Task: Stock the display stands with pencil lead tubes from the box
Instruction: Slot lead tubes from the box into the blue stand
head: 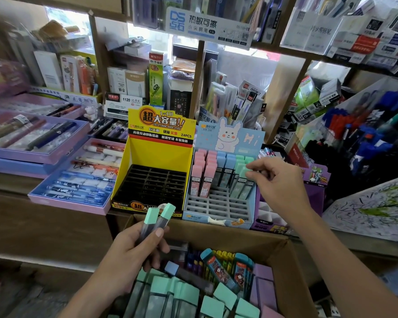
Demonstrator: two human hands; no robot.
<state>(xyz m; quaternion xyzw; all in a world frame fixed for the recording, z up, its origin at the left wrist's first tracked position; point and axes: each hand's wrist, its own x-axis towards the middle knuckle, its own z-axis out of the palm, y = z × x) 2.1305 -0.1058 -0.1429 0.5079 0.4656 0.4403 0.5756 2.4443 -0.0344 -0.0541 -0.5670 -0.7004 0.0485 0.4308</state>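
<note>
Care matters: our right hand (276, 177) pinches a green tube (244, 172) into the blue stand (218, 208); we seat it upright while our left hand (138, 246) clamps two spare tubes (157, 220).

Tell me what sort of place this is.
Most likely a stationery shop: shelves crammed with boxed pens, retail display stands on the counter, and a box of lead tubes being stocked.

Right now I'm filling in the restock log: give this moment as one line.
left hand: holds two green-capped tubes | right hand: seating green tube in blue stand | yellow stand: empty
</note>
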